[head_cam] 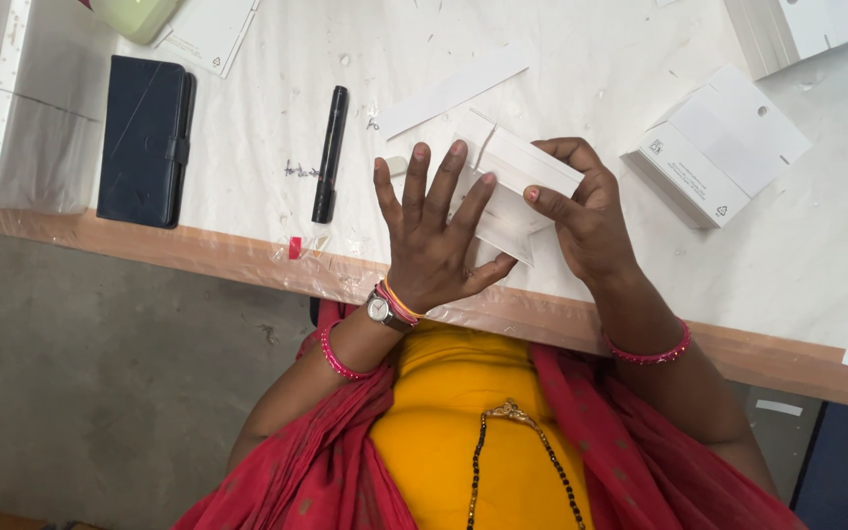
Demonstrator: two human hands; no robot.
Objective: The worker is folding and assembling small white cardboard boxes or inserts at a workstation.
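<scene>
Two hands of mine work one flat white folded cardboard sleeve (517, 182) at the white table (591, 69) edge. My left hand (434, 231) lies spread, fingers flat on it; my right hand (581, 211) pinches its three-o'clock end. A slim black marker pen (330, 152) lies at nine o'clock, just beside my left hand.

Bright, even light, soft shadows (faintest under the hands), sharp focus throughout.
</scene>
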